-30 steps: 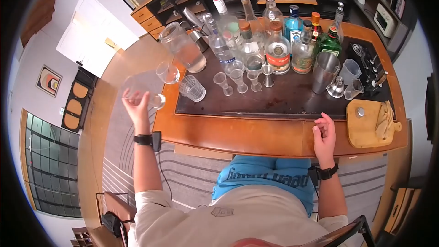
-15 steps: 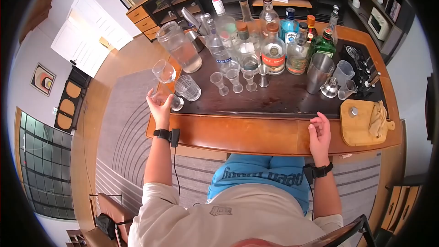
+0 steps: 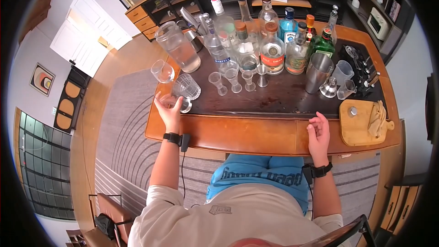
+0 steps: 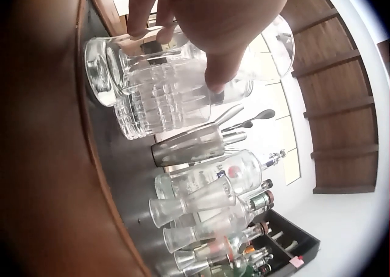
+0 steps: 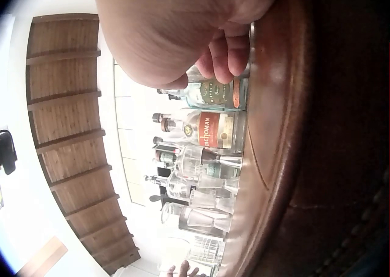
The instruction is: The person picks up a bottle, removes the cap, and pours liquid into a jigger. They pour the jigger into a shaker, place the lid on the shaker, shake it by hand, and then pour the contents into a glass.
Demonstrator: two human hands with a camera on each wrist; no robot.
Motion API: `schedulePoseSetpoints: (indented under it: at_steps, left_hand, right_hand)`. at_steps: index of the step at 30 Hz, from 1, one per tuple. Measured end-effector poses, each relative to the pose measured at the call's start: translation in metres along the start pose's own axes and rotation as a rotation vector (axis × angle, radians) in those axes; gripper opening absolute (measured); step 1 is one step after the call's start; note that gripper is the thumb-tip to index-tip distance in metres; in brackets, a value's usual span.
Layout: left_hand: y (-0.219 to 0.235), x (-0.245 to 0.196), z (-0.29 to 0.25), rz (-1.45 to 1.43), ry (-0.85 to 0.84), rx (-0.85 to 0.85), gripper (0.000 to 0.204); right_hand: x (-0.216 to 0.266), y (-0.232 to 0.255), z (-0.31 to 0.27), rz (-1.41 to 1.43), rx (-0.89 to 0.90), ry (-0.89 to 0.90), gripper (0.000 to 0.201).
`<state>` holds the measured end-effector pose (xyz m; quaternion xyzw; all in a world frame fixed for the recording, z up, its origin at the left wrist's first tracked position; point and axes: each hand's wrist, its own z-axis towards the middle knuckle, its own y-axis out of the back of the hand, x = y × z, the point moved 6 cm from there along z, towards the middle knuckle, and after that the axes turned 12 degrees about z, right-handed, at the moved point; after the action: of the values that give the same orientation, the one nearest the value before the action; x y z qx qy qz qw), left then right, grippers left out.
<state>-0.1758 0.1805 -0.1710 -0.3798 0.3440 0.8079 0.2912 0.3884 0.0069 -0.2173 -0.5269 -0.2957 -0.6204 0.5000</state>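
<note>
At the desk's left front, my left hand (image 3: 168,112) grips a clear glass with a thick base (image 3: 185,106), thumb on one side and fingers on the other. In the left wrist view the glass base (image 4: 102,72) is close to the black desk surface. Just behind it stands a cut-pattern tumbler (image 3: 188,87), with a rounded clear glass (image 3: 162,71) further left. My right hand (image 3: 318,135) rests by the desk's front edge, fingers loosely bent and holding nothing.
A glass jug (image 3: 183,52) stands behind the glasses. Several hourglass-shaped small glasses (image 3: 233,81) and a metal jigger (image 3: 262,77) line up before many bottles (image 3: 273,57). To the right are a shaker tin (image 3: 318,75), plastic cups (image 3: 343,72) and a wooden board (image 3: 352,130) with a cloth.
My left hand has carried the glass from beyond the desk's left side rightward and down to the desk, in front of the tumbler. The right hand has stayed in place.
</note>
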Motion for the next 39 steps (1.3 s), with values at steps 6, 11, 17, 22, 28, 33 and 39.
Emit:
schedulePoseSetpoints:
  at_steps: [6, 11, 17, 22, 28, 33, 39]
  left_hand:
    - [-0.011, -0.005, -0.001, 0.033, -0.032, -0.011, 0.092]
    - [-0.022, -0.017, 0.0, 0.088, -0.011, -0.012, 0.09]
    - [-0.037, -0.023, 0.004, 0.091, -0.034, -0.038, 0.089]
    - [-0.04, -0.026, 0.007, 0.099, -0.062, -0.02, 0.088]
    - [-0.022, -0.021, 0.005, 0.107, -0.056, -0.028, 0.087]
    - [-0.007, -0.008, 0.011, 0.134, -0.07, -0.04, 0.086]
    - [0.002, -0.001, 0.016, 0.154, -0.057, -0.027, 0.091]
  right_hand:
    - [-0.001, 0.001, 0.0, 0.005, -0.002, 0.014, 0.05]
    - [-0.001, 0.001, 0.0, 0.006, -0.001, 0.0, 0.05]
    - [-0.001, 0.001, 0.0, 0.01, -0.008, 0.006, 0.05]
    - [0.001, 0.001, 0.0, 0.013, -0.015, 0.008, 0.05]
    - [0.001, 0.002, 0.0, 0.007, -0.013, 0.012, 0.05]
    - [0.002, 0.001, 0.0, 0.01, -0.011, 0.01, 0.05]
    - [0.003, 0.001, 0.0, 0.011, -0.015, 0.008, 0.05]
